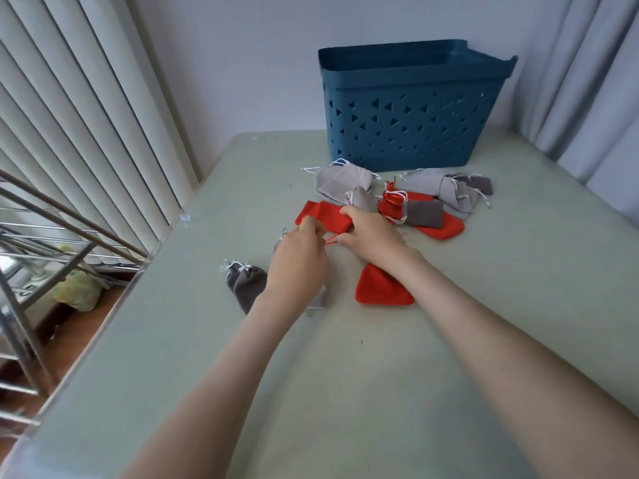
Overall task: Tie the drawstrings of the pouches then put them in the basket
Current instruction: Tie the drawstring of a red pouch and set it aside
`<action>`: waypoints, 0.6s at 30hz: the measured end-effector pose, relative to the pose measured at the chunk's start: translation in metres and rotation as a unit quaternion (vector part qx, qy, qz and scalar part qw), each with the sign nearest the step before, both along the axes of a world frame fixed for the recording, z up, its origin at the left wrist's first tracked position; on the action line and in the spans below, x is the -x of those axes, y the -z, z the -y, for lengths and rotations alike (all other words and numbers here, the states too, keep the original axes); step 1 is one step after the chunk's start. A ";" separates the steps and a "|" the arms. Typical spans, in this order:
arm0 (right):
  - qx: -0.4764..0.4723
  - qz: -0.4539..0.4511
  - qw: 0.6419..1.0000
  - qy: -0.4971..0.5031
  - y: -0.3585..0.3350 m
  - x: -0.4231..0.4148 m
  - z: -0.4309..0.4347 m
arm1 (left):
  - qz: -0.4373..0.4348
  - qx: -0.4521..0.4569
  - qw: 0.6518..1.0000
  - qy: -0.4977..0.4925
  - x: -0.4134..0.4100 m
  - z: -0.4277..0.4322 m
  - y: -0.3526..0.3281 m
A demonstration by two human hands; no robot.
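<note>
Fingers (pixel 310 225) of your left hand (pixel 299 257) pinch the drawstring (pixel 331 238) while your right hand (pixel 371 236) grips the red pouch (pixel 325 216) beside them, bracing it for tying, basket (pixel 408 133) well beyond.

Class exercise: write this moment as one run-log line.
stage: tying | left hand: pinches red drawstring | right hand: grips red pouch | basket: upright, behind loose pouches
</note>
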State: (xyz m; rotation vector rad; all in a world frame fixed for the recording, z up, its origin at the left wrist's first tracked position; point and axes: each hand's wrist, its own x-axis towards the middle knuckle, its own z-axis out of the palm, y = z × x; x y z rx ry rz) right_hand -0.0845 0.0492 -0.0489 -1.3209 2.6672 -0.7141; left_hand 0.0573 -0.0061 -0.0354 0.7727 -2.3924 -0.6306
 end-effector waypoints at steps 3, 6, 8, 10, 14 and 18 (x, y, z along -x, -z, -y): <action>-0.001 -0.096 0.995 0.012 0.008 0.002 0.012 | -0.020 -0.002 1.000 0.008 0.000 0.001 0.000; 0.025 -0.105 0.994 0.024 0.007 -0.002 0.012 | -0.052 0.051 0.997 0.011 -0.001 0.000 0.001; 0.080 -0.026 0.996 0.022 0.002 -0.004 0.010 | -0.071 0.087 0.994 0.002 -0.002 -0.001 0.001; 0.167 0.083 0.982 0.018 -0.008 -0.006 0.002 | -0.092 0.106 0.990 -0.004 -0.003 -0.004 -0.002; 0.272 0.277 0.921 0.026 -0.029 -0.006 -0.015 | -0.120 0.103 0.987 -0.005 -0.005 -0.011 -0.009; 0.219 0.275 0.936 0.035 -0.031 -0.002 -0.029 | -0.086 0.076 0.993 0.001 -0.011 -0.012 -0.008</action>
